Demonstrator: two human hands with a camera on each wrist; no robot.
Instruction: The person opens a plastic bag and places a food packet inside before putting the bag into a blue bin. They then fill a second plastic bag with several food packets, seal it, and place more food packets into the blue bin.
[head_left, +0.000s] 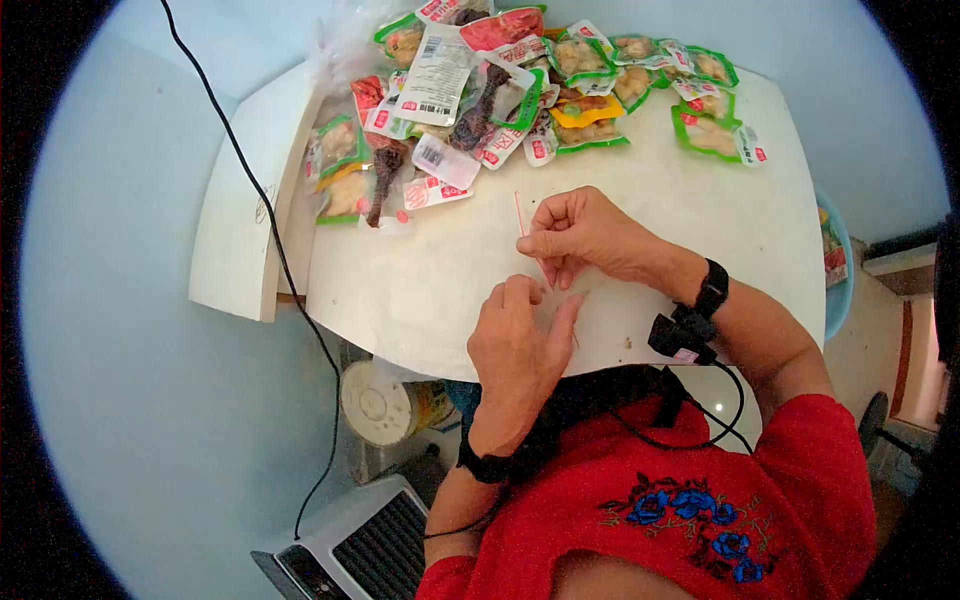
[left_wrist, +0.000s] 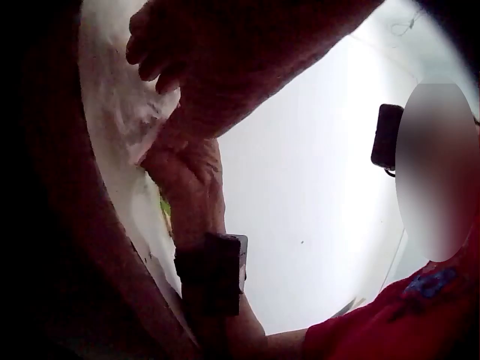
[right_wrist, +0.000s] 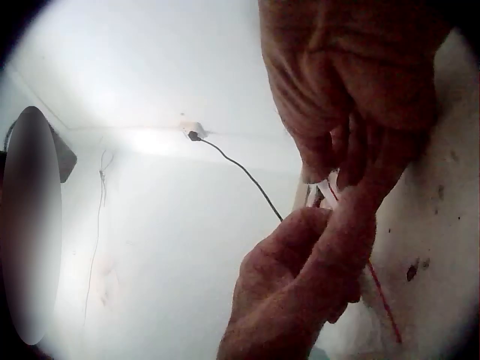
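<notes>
A clear plastic bag with a red line along its edge [head_left: 519,210] is held between both hands over the near part of the white table. My right hand [head_left: 598,238] pinches that edge between thumb and bent fingers, and the tip of the strip sticks out beyond them. Nearer the body, my left hand [head_left: 517,335] grips the same bag lower down, fingers curled and thumb stretched alongside. In the right wrist view the red line [right_wrist: 384,304] emerges from below the left hand [right_wrist: 300,277], close under the right hand [right_wrist: 345,82]. The bag's middle is hidden by the fingers.
Sealed food packs [head_left: 435,80], some holding dark drumsticks, are heaped at the table's [head_left: 450,260] far side. A black cable [head_left: 255,180] hangs down on the left. A blue basin [head_left: 842,270] stands to the right, a lidded tub [head_left: 378,403] below the left edge.
</notes>
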